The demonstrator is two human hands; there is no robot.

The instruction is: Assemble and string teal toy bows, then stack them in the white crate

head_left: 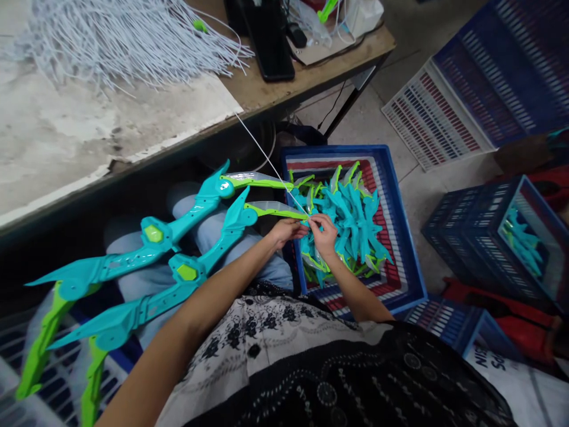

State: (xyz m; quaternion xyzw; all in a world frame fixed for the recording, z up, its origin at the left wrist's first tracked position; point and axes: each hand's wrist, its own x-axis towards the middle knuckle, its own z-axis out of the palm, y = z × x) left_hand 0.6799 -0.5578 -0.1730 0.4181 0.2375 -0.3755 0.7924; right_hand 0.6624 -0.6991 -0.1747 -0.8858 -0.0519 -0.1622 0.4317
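Two teal toy bows (208,252) with lime-green ends and grey translucent strips lie across my lap, side by side. At the green tip of the nearer bow, my left hand (288,231) is closed around the end. Fingers of my right hand (323,233) pinch a thin white string (267,155) at that same tip. The string runs up from there to the table edge. Both hands meet over the rim of a blue crate (402,237), which holds several more teal and green bows (351,219).
A big bundle of white strings (128,44) lies on the worn table (48,136), with a black phone (269,44) and a white box (364,16) beyond it. More crates stand on the right, one blue crate (466,231) containing teal parts. A crate (57,356) sits lower left.
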